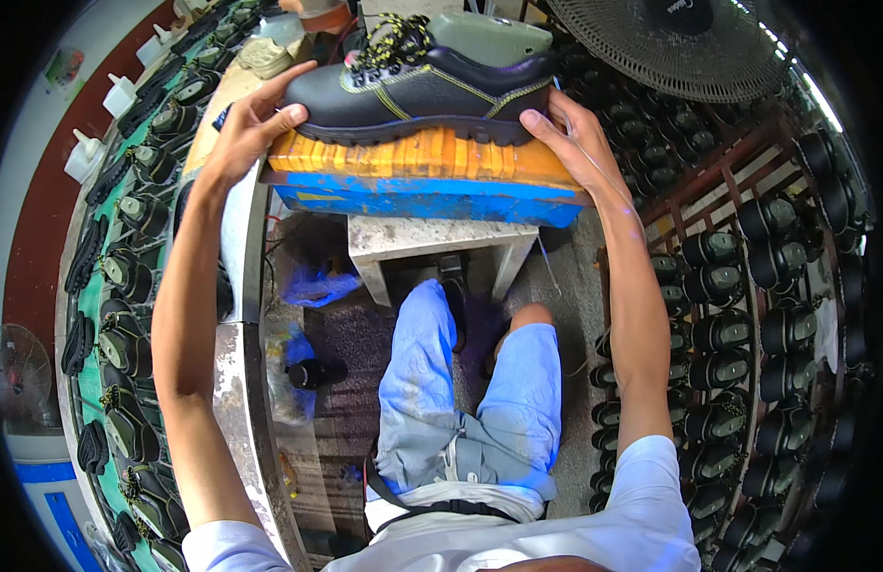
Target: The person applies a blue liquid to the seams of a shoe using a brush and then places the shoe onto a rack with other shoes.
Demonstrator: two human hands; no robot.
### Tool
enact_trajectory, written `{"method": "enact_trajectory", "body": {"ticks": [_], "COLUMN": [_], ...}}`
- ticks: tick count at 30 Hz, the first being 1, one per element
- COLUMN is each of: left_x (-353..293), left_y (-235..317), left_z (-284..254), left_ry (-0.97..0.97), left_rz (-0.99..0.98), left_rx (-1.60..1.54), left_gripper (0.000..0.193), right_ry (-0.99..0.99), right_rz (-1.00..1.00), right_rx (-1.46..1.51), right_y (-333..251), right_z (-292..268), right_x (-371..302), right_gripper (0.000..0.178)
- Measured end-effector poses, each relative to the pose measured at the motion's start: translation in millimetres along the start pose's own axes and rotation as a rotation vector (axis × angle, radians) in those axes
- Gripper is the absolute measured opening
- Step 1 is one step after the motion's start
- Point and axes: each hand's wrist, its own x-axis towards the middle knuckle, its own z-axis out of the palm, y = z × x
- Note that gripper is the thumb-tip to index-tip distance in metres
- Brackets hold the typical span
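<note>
A black work shoe (408,100) with yellow stitching lies lengthwise before me, its toe to the left and its sole toward the bench. Black-and-yellow laces (394,46) are bunched over its tongue. Out of its opening rises a green shoe last (489,40). My left hand (243,133) grips the toe end, thumb along the front. At the heel, my right hand (577,143) is closed around the back with its thumb on the side. Under the shoe is a worn orange pad (413,157) on a blue bench front (422,200); whether the sole rests on it I cannot tell.
A large fan (670,48) hangs close at the upper right. Racks of black shoes (723,305) fill the right side. Along the left runs a green conveyor (103,381) with shoes and soles, past white bottles (84,157). Below the bench stands a white stool (441,234).
</note>
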Motion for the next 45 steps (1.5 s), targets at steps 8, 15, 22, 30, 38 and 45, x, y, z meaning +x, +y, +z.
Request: {"method": "enact_trajectory", "body": {"ticks": [8,15,22,30,38,45], "left_x": [8.5,4.9,4.2,-71.9,-134.7,-121.8], "left_y": [-3.4,-8.2,9.8,9.3,30.3,60.9], "left_z": [-4.2,-10.9,-6.3,82.1,195.3,301.4], "left_ry": [-0.012,-0.02,-0.032,0.52,0.647,0.42], "left_rz": [0.002,-0.05,-0.035,0.045,0.573,0.592], "left_rx": [0.004,0.0,0.122,0.244,0.688,0.888], "left_gripper": [0.072,0.071,0.07,0.052,0.042,0.046], "right_ry": [0.057,0.032,0.041,0.642,0.577,0.238], "right_rz": [-0.044,-0.029,-0.103,0.061,0.366,-0.498], "right_rx": [-0.091,-0.101,-0.105,0.136,0.565,-0.352], "right_y": [7.1,1.3,5.6,70.0,98.8,-107.6], "right_z": [-2.6,-0.1,-5.3,-8.2,51.5,31.4], "right_x": [-0.6,-0.3,-1.3,-98.3,-176.3,-165.9], "right_gripper": [0.069,0.069,0.068,0.081,0.044,0.042]}}
